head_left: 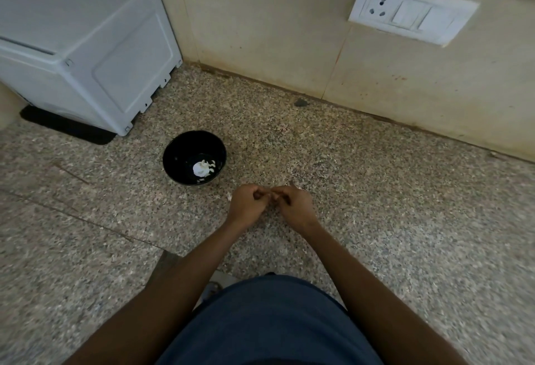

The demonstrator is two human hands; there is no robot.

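Observation:
A black bowl (194, 157) stands on the speckled stone counter (376, 205). It holds a white round piece and several small white bits (202, 168). My left hand (246, 205) and my right hand (296, 205) meet just right of and nearer than the bowl. Both have curled fingers, and their fingertips pinch a small piece (272, 196) between them. That piece is almost wholly hidden by the fingers, so I cannot tell what it is. A tiny pale scrap (230, 197) lies on the counter beside my left hand.
A white plastic appliance (84, 43) stands on a black mat (66, 127) at the back left. The tiled wall (275, 31) runs along the back and carries a white socket and switch plate (411, 10). My blue-clothed body (269, 324) fills the bottom centre.

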